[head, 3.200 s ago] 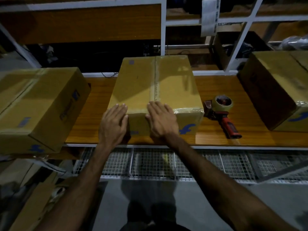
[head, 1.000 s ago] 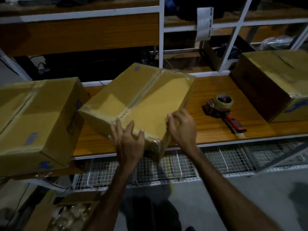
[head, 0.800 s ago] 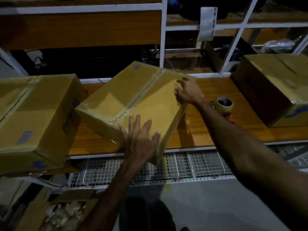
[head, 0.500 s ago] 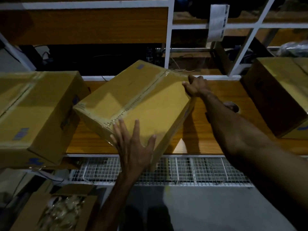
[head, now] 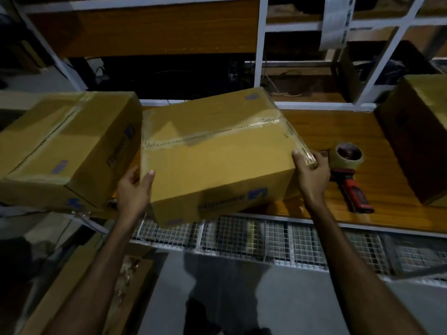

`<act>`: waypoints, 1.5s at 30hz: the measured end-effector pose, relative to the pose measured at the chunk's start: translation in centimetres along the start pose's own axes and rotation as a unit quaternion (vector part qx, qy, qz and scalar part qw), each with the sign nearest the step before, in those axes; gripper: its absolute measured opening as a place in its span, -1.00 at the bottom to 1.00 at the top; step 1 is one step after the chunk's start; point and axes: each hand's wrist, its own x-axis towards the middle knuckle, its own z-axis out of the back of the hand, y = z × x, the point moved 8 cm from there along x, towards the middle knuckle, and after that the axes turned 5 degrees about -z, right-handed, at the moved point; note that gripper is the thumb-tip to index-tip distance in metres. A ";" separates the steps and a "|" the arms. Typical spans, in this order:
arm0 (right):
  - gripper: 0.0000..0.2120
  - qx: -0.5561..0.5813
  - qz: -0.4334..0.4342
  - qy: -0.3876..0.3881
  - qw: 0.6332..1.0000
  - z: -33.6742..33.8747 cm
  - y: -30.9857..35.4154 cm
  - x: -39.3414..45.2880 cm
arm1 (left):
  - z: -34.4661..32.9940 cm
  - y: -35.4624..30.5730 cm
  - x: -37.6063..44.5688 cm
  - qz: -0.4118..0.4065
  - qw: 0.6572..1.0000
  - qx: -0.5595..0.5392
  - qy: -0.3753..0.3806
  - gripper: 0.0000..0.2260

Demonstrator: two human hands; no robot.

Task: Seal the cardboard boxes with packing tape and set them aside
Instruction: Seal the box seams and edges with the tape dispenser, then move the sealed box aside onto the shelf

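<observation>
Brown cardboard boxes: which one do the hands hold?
The middle brown cardboard box: left hand and right hand grip its ends. The left box and right box stand untouched.

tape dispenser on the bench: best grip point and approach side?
Grip the red handle of the tape dispenser, coming from the bench's near edge. The handle points toward the person and lies free on the wooden bench; the tape roll end sits close behind the right hand, which grips the middle box.

Wire mesh (head: 242, 238) below wood bench (head: 338, 131), paper label (head: 335, 22) above.
</observation>
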 end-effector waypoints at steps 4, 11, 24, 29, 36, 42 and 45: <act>-0.56 0.108 -0.043 0.026 0.993 -1.0 -1.8 -3.4 | -0.4 2.0 -4.2 0.026 0.990 -0.062 -0.122 -0.59; -0.25 0.109 -0.054 0.056 0.991 -1.2 -2.0 -9.4 | -1.0 5.3 -6.7 0.105 0.941 -0.284 -0.148 -0.50; 0.11 0.131 -0.064 -0.025 0.989 0.2 -1.1 -16.1 | 0.6 7.0 -7.0 0.132 0.917 -0.375 -0.019 -0.36; 0.16 0.116 -0.010 -0.083 0.990 3.8 1.5 -19.2 | 1.3 6.9 -9.7 0.151 0.903 -0.403 -0.021 -0.27; 0.10 0.126 0.044 -0.192 0.972 11.6 5.6 -21.0 | -0.9 0.5 -11.0 0.095 0.895 -0.435 0.031 -0.43; 0.09 0.140 0.047 -0.264 0.953 19.2 7.0 -20.3 | -6.2 -6.4 -11.8 0.074 0.893 -0.436 0.080 -0.24; 0.11 0.150 0.042 -0.301 0.941 22.9 7.1 -18.7 | -9.9 -10.0 -13.0 0.053 0.893 -0.432 0.114 -0.23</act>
